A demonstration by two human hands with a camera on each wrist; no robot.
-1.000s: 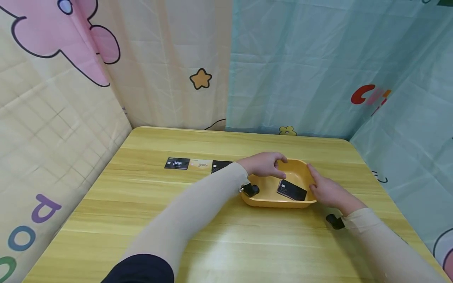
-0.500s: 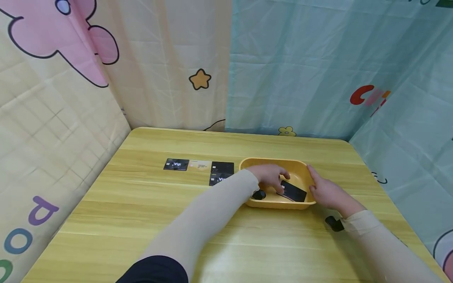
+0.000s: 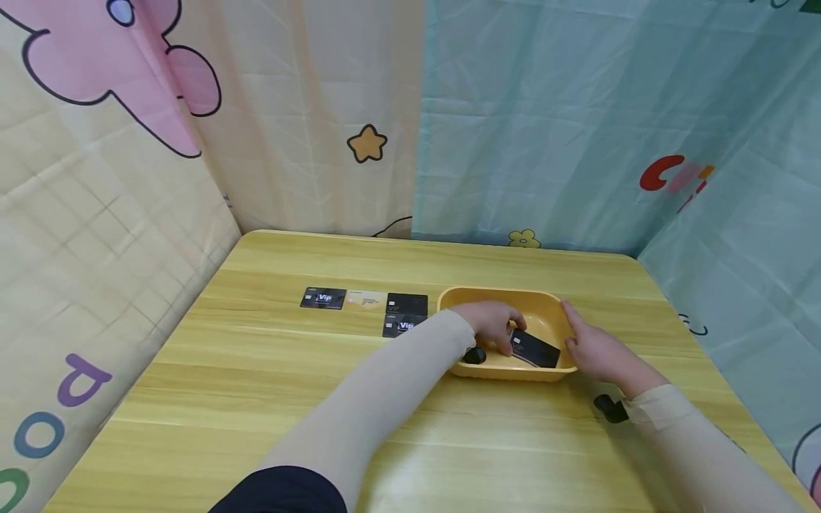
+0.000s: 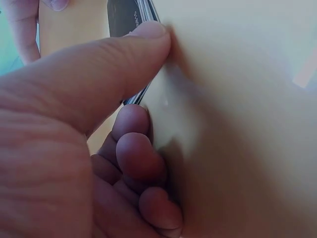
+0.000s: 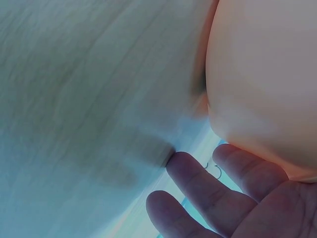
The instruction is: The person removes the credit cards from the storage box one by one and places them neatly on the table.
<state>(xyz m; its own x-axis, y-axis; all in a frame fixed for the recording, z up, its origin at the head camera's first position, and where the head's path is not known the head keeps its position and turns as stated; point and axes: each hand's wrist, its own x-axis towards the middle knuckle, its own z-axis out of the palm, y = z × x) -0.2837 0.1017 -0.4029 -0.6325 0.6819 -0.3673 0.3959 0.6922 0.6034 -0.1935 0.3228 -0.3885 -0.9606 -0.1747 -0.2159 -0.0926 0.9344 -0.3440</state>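
In the head view an orange plastic basin stands on the table. My left hand reaches into it and pinches the left end of a stack of black VIP cards. The left wrist view shows the thumb on the edges of the layered cards, with the other fingers curled below. At the basin's right side my right hand holds the rim, index finger pointing along it and thumb at the inner side. Its other fingers are beside the outer wall in the right wrist view.
Left of the basin, a black Vip card, a cream card and a black card lie in a row on the wooden table. Another Vip card lies below the row's right end. Printed curtains surround the table.
My left hand has moved right and down inside the basin, from above the card stack to its left end, and pinches it. My right hand has stayed at the rim.
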